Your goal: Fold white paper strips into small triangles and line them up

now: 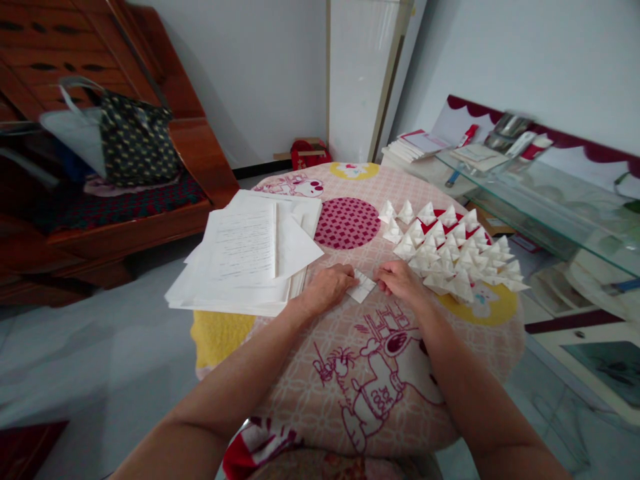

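Observation:
A small folded piece of white paper (362, 288) lies on the patterned tablecloth between my hands. My left hand (331, 288) is closed, its fingers gripping the paper's left side and upper edge. Near the right corner of the paper, my right hand (399, 280) is curled in a pinch; whether its fingertips hold the paper is too small to tell. To the right stand several rows of pointed folded paper pieces (443, 247). On the left rests a stack of white paper sheets (235, 297), topped by a smaller sheaf with lines of writing (243, 243).
The round table's tablecloth (295, 373) has cartoon dog prints. A glass shelf (550, 207) with papers and cups borders the table on the right. A wooden bench (200, 153) carrying a dark patterned bag (137, 137) stands at the left. Behind the table is a red item (310, 157).

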`<state>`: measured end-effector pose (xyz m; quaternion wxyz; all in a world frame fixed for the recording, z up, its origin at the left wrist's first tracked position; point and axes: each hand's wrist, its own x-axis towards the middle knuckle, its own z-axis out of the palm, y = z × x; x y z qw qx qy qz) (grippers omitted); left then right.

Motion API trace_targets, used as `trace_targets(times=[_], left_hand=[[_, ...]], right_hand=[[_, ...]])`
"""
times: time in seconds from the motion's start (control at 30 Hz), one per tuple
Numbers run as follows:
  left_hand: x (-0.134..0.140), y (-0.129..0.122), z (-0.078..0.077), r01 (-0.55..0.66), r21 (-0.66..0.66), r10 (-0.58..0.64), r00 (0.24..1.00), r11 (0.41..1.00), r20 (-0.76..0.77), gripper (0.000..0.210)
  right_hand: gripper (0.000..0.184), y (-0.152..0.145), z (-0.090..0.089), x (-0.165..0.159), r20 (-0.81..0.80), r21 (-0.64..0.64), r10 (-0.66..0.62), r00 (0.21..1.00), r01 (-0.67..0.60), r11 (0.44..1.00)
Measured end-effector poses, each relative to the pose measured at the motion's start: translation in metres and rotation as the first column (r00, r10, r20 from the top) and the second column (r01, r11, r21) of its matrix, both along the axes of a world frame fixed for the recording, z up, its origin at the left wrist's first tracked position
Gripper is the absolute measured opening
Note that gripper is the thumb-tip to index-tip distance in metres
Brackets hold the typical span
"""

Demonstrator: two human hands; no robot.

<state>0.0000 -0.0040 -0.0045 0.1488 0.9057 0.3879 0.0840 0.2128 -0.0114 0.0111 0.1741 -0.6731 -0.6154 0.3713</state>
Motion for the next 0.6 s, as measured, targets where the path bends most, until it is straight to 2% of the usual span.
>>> trace_targets(times=[0.1, 0.2, 0.33, 0.43, 0.6], left_hand=[[0.000, 0.000, 0.000, -0.004, 0.004, 0.004, 1.000, 1.000, 0.014, 0.031], [-0.001, -0.001, 0.000, -0.006, 0.013, 0.006, 1.000, 1.000, 0.014, 0.032], [-0.001, -0.001, 0.000, -0.004, 0.014, 0.003, 1.000, 1.000, 0.009, 0.033], [0.000, -0.001, 0.002, -0.012, 0.015, 0.012, 1.000, 1.000, -0.004, 0.032], [0.001, -0.001, 0.005, -0.006, 0.030, 0.007, 0.999, 1.000, -0.045, 0.030]], right_hand=[[0.023, -0.003, 0.003, 0.000, -0.006, -0.005, 0.001, 1.000, -0.001, 1.000], [0.011, -0.005, 0.007, -0.002, 0.115, 0.010, 0.008, 0.993, -0.009, 1.000], [0.006, -0.004, 0.010, -0.004, 0.236, 0.028, 0.005, 0.972, -0.011, 1.000], [0.005, -0.003, 0.007, -0.006, 0.220, 0.073, -0.014, 0.976, -0.002, 0.997], [0.006, -0.004, 0.000, -0.018, 0.085, 0.190, -0.006, 0.996, -0.011, 0.982]])
